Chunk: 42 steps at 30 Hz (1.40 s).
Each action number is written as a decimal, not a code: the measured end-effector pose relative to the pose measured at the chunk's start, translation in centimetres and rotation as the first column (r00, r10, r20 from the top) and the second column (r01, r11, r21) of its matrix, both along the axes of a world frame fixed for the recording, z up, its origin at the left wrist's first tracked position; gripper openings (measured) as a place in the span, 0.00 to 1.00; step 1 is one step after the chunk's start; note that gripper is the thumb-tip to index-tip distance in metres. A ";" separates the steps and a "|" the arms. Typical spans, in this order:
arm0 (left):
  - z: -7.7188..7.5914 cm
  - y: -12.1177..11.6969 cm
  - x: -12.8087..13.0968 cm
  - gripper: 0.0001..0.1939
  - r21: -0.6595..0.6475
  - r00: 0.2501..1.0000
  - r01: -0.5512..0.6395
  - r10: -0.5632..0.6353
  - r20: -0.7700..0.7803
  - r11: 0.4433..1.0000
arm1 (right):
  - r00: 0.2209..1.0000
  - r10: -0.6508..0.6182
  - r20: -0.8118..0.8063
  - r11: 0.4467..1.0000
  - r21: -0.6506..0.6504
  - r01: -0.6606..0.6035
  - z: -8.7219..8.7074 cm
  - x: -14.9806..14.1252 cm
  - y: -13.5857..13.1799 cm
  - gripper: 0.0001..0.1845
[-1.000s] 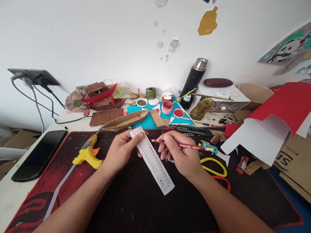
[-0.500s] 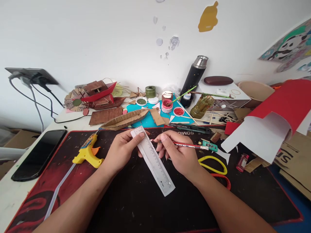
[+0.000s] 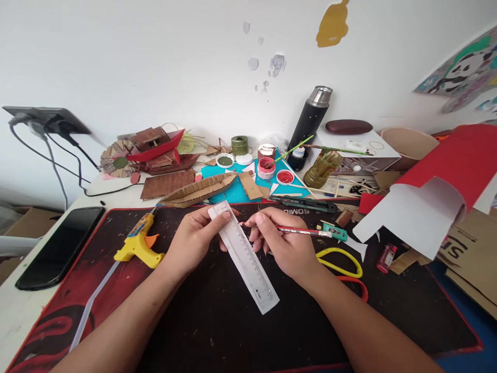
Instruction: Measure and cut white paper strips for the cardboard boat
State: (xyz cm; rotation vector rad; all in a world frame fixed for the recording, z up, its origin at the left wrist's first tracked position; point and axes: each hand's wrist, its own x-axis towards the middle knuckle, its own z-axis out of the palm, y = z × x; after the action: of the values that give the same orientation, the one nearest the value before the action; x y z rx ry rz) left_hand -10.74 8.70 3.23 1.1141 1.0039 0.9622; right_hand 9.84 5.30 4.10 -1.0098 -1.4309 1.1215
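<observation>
My left hand (image 3: 198,233) pinches the upper end of a clear ruler (image 3: 248,261), thumb on top and fingers beneath. The ruler slants down to the right above the dark mat; a white strip seems to lie under it, though I cannot tell for sure. In my right hand (image 3: 285,241) is a red pencil (image 3: 293,230), its tip close to the ruler's right edge near the left thumb. Whether the tip touches is too small to tell. Yellow and red scissor handles (image 3: 341,261) lie on the mat beside my right wrist.
A yellow glue gun (image 3: 137,246) and a black phone (image 3: 60,248) are at left. Behind stand a cardboard boat hull (image 3: 198,190), painted model boats (image 3: 155,153), open paint jars (image 3: 266,168) and a black flask (image 3: 312,116). A red-and-white paper roll (image 3: 438,181) and lighter (image 3: 386,258) lie right.
The view has shifted very slightly. Both hands, the ruler and the pencil keep nearly the same position.
</observation>
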 end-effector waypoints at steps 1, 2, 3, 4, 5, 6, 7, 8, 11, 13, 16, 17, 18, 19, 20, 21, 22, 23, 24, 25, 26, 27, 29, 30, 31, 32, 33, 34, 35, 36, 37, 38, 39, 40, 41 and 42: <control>0.0 0.0 0.0 0.22 0.000 1.000 -0.001 0.001 -0.003 1.000 | 1.000 0.000 0.001 1.000 -0.002 0.000 0.0 0.0 0.0 0.20; 0.0 0.0 0.0 0.22 0.000 1.000 -0.002 0.002 -0.005 1.000 | 1.000 -0.001 0.001 1.000 -0.002 0.001 0.0 0.0 0.0 0.20; 0.0 0.0 0.0 0.22 -0.001 1.000 -0.003 0.003 -0.007 1.000 | 1.000 0.000 0.000 1.000 -0.002 0.000 0.0 0.0 0.1 0.20; 0.0 0.0 0.0 0.22 -0.001 1.000 -0.002 0.002 -0.009 1.000 | 1.000 0.000 0.000 1.000 0.001 0.000 0.0 0.0 0.1 0.20; 0.0 -0.1 0.0 0.22 0.000 1.000 -0.002 0.002 -0.010 1.000 | 1.000 -0.002 0.003 1.000 0.005 0.002 0.0 0.0 0.1 0.20; 0.1 -0.1 0.0 0.22 0.001 1.000 -0.001 0.001 -0.012 1.000 | 1.000 -0.006 0.011 1.000 0.008 0.006 0.0 0.0 0.1 0.20; 0.1 -0.1 0.0 0.22 0.002 1.000 -0.002 0.002 -0.014 1.000 | 1.000 -0.011 0.023 1.000 0.010 0.010 -0.1 0.0 0.1 0.20; 0.1 -0.1 0.0 0.22 0.003 1.000 -0.004 0.004 -0.015 1.000 | 0.999 -0.016 0.037 1.000 0.011 0.016 -0.1 0.0 0.1 0.20; 0.2 0.0 0.0 0.23 0.004 1.000 -0.012 0.012 -0.017 1.000 | 0.998 -0.024 0.056 1.000 0.007 0.024 -0.2 0.1 0.1 0.20; 0.3 0.0 0.0 0.23 0.007 1.000 -0.016 0.016 -0.018 1.000 | 0.999 -0.030 0.038 1.000 0.006 0.030 -0.2 0.2 0.1 0.20; 0.3 0.1 -0.1 0.22 0.007 1.000 -0.017 0.018 -0.015 1.000 | 0.999 -0.042 0.001 0.999 0.000 0.042 -0.1 0.2 0.1 0.20; 0.3 0.1 -0.1 0.22 0.007 1.000 -0.016 0.016 -0.014 1.000 | 0.999 -0.039 -0.008 0.999 -0.002 0.039 -0.1 0.2 0.1 0.20; 0.2 0.1 -0.1 0.22 0.008 1.000 -0.012 0.013 -0.013 1.000 | 0.999 -0.033 -0.013 0.999 -0.002 0.033 0.0 0.2 0.0 0.20; 0.2 0.1 -0.1 0.22 0.009 1.000 -0.008 0.008 -0.015 1.000 | 1.000 -0.025 -0.014 1.000 -0.001 0.025 0.0 0.2 0.0 0.20; 0.2 0.1 -0.1 0.22 0.011 1.000 -0.005 0.005 -0.016 1.000 | 1.000 -0.019 -0.012 1.000 0.000 0.019 -0.1 0.2 0.0 0.20; 0.1 0.0 -0.1 0.22 0.012 1.000 -0.002 0.003 -0.017 1.000 | 1.000 -0.016 -0.009 1.000 0.000 0.016 -0.1 0.2 0.0 0.20; 0.1 0.0 -0.1 0.22 0.011 1.000 0.000 0.000 -0.017 1.000 | 1.000 -0.017 -0.006 1.000 -0.002 0.017 -0.1 0.2 -0.1 0.20; 0.1 0.0 -0.1 0.22 0.011 1.000 0.000 0.000 -0.017 1.000 | 1.000 -0.018 -0.002 1.000 -0.005 0.018 -0.1 0.2 -0.1 0.20; 0.1 0.0 0.0 0.22 0.010 1.000 0.000 0.000 -0.017 1.000 | 1.000 -0.021 0.000 1.000 -0.007 0.021 -0.2 0.2 -0.1 0.21; 0.1 0.0 0.0 0.23 0.008 1.000 -0.001 0.002 -0.020 1.000 | 1.000 -0.023 0.000 1.000 -0.008 0.023 -0.2 0.2 -0.1 0.21; 0.2 0.0 0.0 0.23 0.007 1.000 -0.002 0.003 -0.023 1.000 | 1.000 -0.023 0.000 1.000 -0.008 0.023 -0.2 0.2 -0.1 0.21; 0.2 0.0 0.0 0.23 0.005 1.000 -0.004 0.004 -0.028 1.000 | 1.000 -0.023 -0.001 1.000 -0.008 0.023 -0.2 0.2 -0.1 0.21; 0.2 0.1 0.1 0.24 0.002 0.999 -0.005 0.005 -0.035 1.000 | 1.000 -0.023 -0.001 1.000 -0.011 0.023 -0.2 0.3 0.0 0.21; 0.2 0.1 0.1 0.23 0.002 0.999 -0.004 0.004 -0.035 1.000 | 1.000 -0.023 0.000 1.000 -0.012 0.023 -0.2 0.3 0.0 0.21; 0.2 0.1 0.0 0.23 0.001 0.999 -0.003 0.004 -0.033 1.000 | 1.000 -0.023 0.002 1.000 -0.014 0.023 -0.2 0.3 0.0 0.21; 0.2 0.1 0.0 0.23 0.001 1.000 -0.002 0.002 -0.029 1.000 | 1.000 -0.022 0.002 1.000 -0.015 0.022 -0.2 0.3 0.0 0.21; 0.1 0.1 0.0 0.23 0.001 1.000 -0.001 0.001 -0.026 1.000 | 1.000 -0.021 0.000 1.000 -0.016 0.021 -0.2 0.3 0.0 0.21; 0.1 0.1 0.0 0.23 -0.001 1.000 -0.001 0.001 -0.024 1.000 | 1.000 -0.021 -0.005 1.000 -0.018 0.021 -0.1 0.3 0.0 0.21; 0.1 0.1 0.0 0.23 -0.001 1.000 -0.003 0.003 -0.022 1.000 | 1.000 -0.024 -0.014 0.999 -0.021 0.024 -0.1 0.3 0.1 0.21; 0.1 0.2 0.0 0.23 -0.002 1.000 -0.005 0.005 -0.020 1.000 | 0.999 -0.031 -0.023 0.999 -0.027 0.030 -0.1 0.3 0.1 0.21; 0.1 0.2 -0.1 0.23 -0.002 1.000 -0.008 0.008 -0.017 1.000 | 0.999 -0.040 -0.031 0.999 -0.035 0.039 0.0 0.3 0.2 0.21; 0.1 0.2 -0.1 0.23 -0.002 1.000 -0.012 0.012 -0.011 1.000 | 0.998 -0.053 -0.037 0.998 -0.043 0.052 0.0 0.3 0.3 0.21; 0.1 0.3 -0.1 0.23 -0.002 1.000 -0.018 0.018 -0.001 1.000 | 0.997 -0.067 -0.042 0.996 -0.054 0.065 0.0 0.3 0.4 0.21; 0.1 0.4 -0.2 0.22 -0.003 1.000 -0.026 0.026 0.013 1.000 | 0.996 -0.078 -0.046 0.995 -0.067 0.075 -0.1 0.3 0.5 0.21; 0.0 0.4 -0.2 0.22 -0.003 0.999 -0.036 0.036 0.028 0.999 | 0.995 -0.086 -0.049 0.993 -0.084 0.082 -0.2 0.3 0.5 0.21; 0.0 0.5 -0.2 0.22 -0.006 0.998 -0.047 0.048 0.046 0.999 | 0.995 -0.087 -0.053 0.991 -0.105 0.081 -0.3 0.3 0.6 0.21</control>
State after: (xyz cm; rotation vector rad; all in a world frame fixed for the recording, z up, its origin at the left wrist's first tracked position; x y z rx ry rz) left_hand -10.97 9.24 3.23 1.0635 0.9987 1.0186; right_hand 10.17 5.90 3.83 -1.0911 -1.2842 1.1630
